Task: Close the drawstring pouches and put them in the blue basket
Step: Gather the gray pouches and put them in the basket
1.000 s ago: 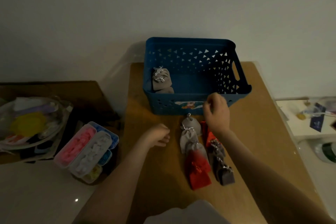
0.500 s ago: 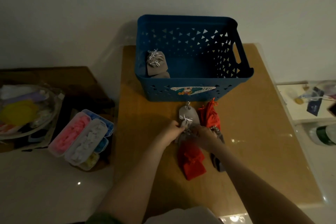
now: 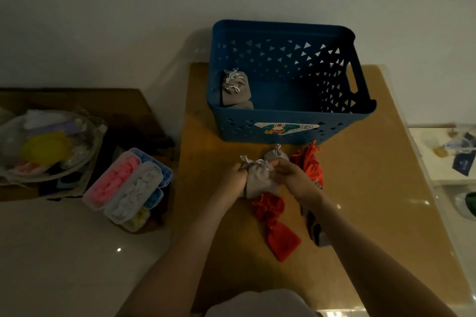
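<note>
- We hold the grey pouch (image 3: 257, 179) low over the desk (image 3: 365, 188), in front of the blue basket (image 3: 231, 125) and short of its near wall.
- Our left hand (image 3: 235, 175) curls round the pouch's left side by the neck. Our right hand (image 3: 289, 175) pinches the right side of the neck. The light is too poor to tell whether either hand has the silver cord itself.
- We judge the step in hand to be drawing the neck shut. We should find one cord end with each hand and pull outward evenly, so the fabric gathers all round and does not bunch on one side.
- We should keep the pouch upright while pulling, so nothing spills from its mouth.
- Once it is cinched, a short lift over the near wall should do. The basket floor to the right of the closed pouch (image 3: 235, 89) in the left corner looks free.
- Other pouches wait on the desk: a second grey pouch (image 3: 277, 155) just behind our hands, a red pouch (image 3: 310, 166) beside our right hand, a lower red pouch (image 3: 274, 224), and a dark pouch (image 3: 316, 230) partly under our right forearm.
- We should lift straight up so we do not drag them along.
</note>
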Demonstrator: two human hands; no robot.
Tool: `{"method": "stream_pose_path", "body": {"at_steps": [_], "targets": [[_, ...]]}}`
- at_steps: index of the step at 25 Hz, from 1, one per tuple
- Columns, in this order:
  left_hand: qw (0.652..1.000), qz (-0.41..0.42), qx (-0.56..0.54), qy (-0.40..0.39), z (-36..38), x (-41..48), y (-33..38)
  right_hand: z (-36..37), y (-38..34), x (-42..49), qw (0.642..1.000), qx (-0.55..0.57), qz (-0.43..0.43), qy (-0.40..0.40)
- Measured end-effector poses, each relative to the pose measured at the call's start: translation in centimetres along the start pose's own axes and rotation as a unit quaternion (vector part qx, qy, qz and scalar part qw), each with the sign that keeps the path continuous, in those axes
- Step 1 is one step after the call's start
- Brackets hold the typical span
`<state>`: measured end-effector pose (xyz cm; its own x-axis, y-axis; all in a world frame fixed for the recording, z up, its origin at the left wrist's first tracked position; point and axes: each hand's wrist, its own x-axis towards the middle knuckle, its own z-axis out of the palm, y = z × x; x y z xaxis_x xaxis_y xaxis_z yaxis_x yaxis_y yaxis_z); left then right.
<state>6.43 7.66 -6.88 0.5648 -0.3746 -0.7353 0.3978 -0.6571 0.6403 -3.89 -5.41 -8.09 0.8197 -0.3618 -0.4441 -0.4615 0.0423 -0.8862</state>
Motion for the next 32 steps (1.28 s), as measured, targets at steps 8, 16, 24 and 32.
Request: {"method": "stream_pose_path", "body": {"at_steps": [8, 16, 24, 32], "targets": [[0.981, -0.029, -0.158, -0.109, -1.3, -0.8, -0.8, 3.5, -0.6, 1.2, 0.998, -0.027, -0.016, 0.062], [0.999, 0.031, -0.030, -0.016, -2.0, -0.3, -1.3, 0.4, 3.0, 3.7, 0.936, -0.248, 0.113, 0.224], [0.996, -0.021, -0.075, 0.048, -3.4, -0.1, -0.5, 1.0, 3.1, 3.1, 0.989, 0.093, 0.112, -0.013], [0.987, 0.018, -0.147, 0.063, -6.4, -1.9, 0.4, 1.0, -5.3, 0.1, 0.919, 0.291, 0.091, -0.250]]}}
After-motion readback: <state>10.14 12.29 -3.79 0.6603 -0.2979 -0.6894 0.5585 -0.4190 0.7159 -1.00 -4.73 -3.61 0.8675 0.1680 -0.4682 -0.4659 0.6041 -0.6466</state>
